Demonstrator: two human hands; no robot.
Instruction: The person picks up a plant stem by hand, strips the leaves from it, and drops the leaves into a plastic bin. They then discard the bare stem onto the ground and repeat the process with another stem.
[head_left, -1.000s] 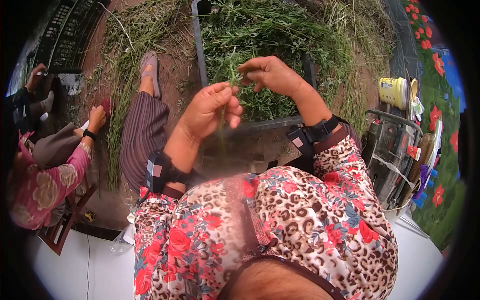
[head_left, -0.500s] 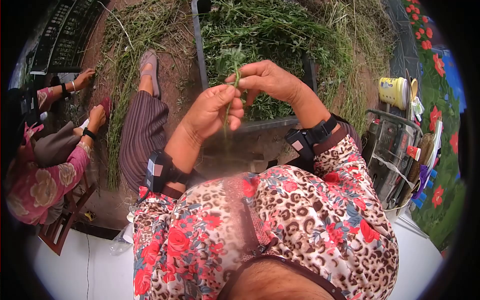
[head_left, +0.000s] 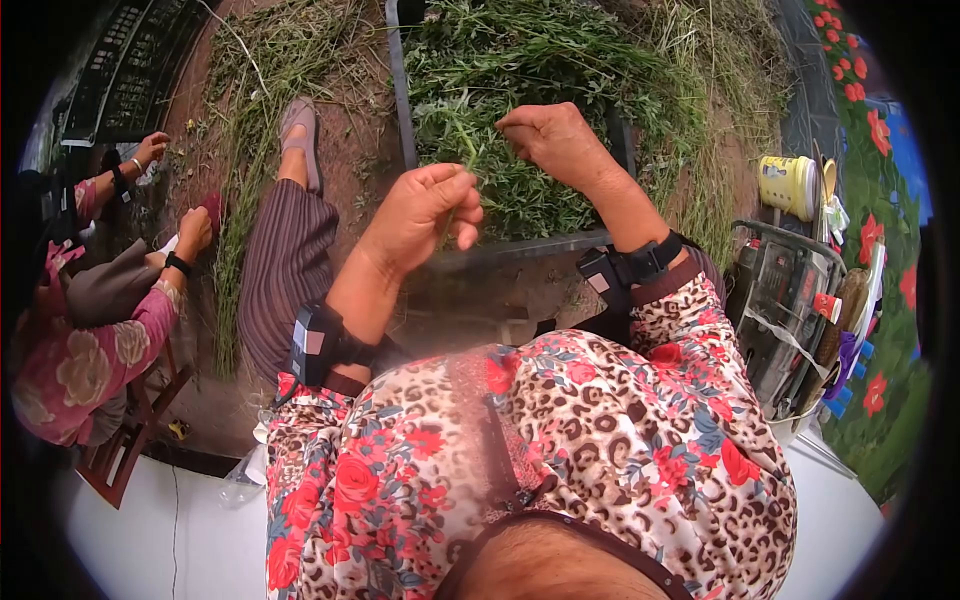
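Observation:
A thin green stem [head_left: 466,142] rises from between the thumb and fingers of my left hand [head_left: 425,215], which is closed on it near the front edge of the crate. My right hand [head_left: 560,145] is apart from it, to the right and a little higher, over the leafy greens. Its fingers are pinched together; anything between them is too small or hidden to tell. Below both hands, a dark crate [head_left: 520,248] is filled with leafy green plants [head_left: 540,205].
At the left sits a co-worker in a pink floral sleeve [head_left: 110,355], hands low near a pile of long stems [head_left: 235,230]. Stems also lie right of the crate [head_left: 715,190]. A yellow bucket [head_left: 786,186] and a container of tools [head_left: 785,320] stand at the right.
My right hand has moved right and up, away from my left hand and the stem. The co-worker's upper hand has shifted slightly left.

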